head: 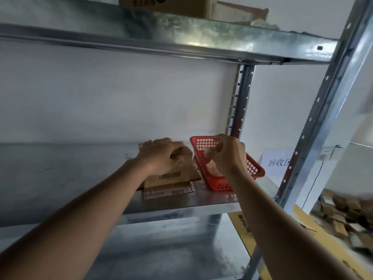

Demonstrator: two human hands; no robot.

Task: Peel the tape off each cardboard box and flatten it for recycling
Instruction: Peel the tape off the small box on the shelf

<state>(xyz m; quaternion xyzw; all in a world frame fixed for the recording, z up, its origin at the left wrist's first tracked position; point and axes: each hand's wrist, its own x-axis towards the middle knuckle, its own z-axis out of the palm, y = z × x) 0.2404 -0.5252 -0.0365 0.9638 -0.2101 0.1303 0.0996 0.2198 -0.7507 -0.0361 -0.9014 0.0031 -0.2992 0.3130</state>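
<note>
Your left hand (161, 156) presses down on the cardboard box (171, 174), fingers curled over its top, just left of the red basket (252, 166); your right hand (228, 152) pinches crumpled tape (210, 151) above that basket.

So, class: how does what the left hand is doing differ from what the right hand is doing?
The left hand rests palm down, gripping the cardboard box; the right hand is raised over the red basket, pinching a crumpled scrap of tape. Both reach over the same metal shelf.
</note>
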